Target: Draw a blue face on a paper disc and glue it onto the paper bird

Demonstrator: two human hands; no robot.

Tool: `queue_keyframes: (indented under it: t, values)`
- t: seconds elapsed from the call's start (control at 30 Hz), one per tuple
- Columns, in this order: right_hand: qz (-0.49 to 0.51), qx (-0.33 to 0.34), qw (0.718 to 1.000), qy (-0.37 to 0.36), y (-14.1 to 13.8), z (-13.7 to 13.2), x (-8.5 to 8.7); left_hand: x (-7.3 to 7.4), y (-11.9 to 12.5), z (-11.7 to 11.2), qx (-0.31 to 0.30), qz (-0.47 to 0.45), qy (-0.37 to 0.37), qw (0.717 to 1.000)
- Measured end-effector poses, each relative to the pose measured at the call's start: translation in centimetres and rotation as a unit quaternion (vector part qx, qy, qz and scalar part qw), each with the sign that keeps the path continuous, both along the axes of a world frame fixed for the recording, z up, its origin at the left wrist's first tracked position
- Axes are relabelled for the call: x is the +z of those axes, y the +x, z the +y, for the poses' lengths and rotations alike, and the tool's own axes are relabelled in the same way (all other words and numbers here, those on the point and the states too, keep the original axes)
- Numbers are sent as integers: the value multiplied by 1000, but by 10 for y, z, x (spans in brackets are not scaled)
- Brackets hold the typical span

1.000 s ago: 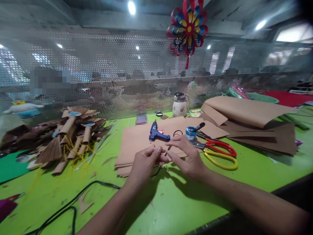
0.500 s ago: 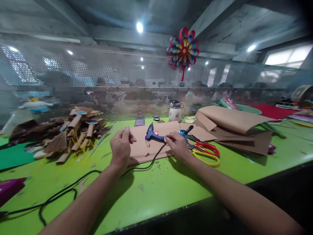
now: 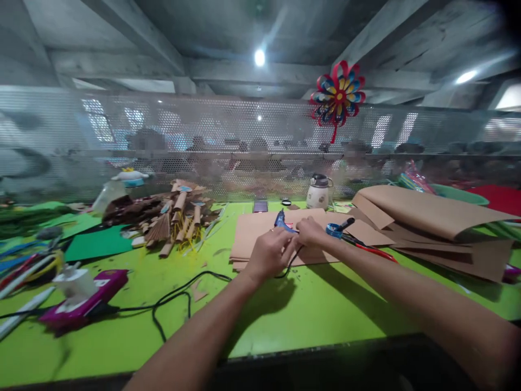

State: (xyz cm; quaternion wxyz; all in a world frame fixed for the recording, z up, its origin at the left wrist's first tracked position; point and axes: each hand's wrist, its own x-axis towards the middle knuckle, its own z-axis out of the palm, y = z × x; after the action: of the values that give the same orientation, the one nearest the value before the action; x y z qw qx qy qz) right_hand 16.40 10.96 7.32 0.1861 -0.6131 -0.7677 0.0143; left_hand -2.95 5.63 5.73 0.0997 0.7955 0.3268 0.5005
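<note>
A blue glue gun (image 3: pixel 281 219) lies over a stack of brown kraft paper (image 3: pixel 248 231), its nozzle end pointing away to the upper left. My right hand (image 3: pixel 312 232) is closed at the rear end of its handle. My left hand (image 3: pixel 269 254) is just in front of the gun, fingers curled and pinched close to the right fingertips. What the left fingers hold is hidden. The gun's black cord (image 3: pixel 290 266) comes out below the hands and runs left across the green table (image 3: pixel 325 309).
Right of my hands are a blue tape roll (image 3: pixel 334 231) with a black marker, and red-handled scissors (image 3: pixel 376 252) under my forearm. Brown paper sheets (image 3: pixel 431 217) lie beyond. A lidded jug (image 3: pixel 318 194) stands behind. Left are cardboard crafts (image 3: pixel 181 217) and a purple power strip (image 3: pixel 91 298).
The view has turned left. My left hand has moved right, from apart to close beside my right hand at the glue gun. The right hand has stayed by the handle end.
</note>
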Motion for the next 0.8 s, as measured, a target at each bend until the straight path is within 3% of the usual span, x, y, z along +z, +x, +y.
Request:
queue_keyframes:
  t: [0.1, 0.23, 0.37, 0.53, 0.6, 0.7, 0.8]
  values:
    - [-7, 45, 999, -23, -14, 0, 2, 9, -21, 20, 73, -19, 2, 997]
    - [-11, 162, 981, -104, -33, -2, -6, 16, -44, 41, 160, -50, 7, 986]
    - [23, 233, 959, -163, -40, -4, -19, 13, -43, 43, 178, -32, 9, 983]
    - [100, 251, 948, -168, -43, -16, -31, 11, -39, 44, 183, -18, -1, 983]
    - [126, 250, 946, -164, -47, -20, -23, 10, -40, 48, 187, -13, -7, 982]
    - [175, 240, 946, -131, -41, -33, 5, 8, -42, 53, 190, 0, -17, 982]
    - [199, 256, 935, -147, 5, -73, 36, 5, -42, 56, 192, 11, -24, 981]
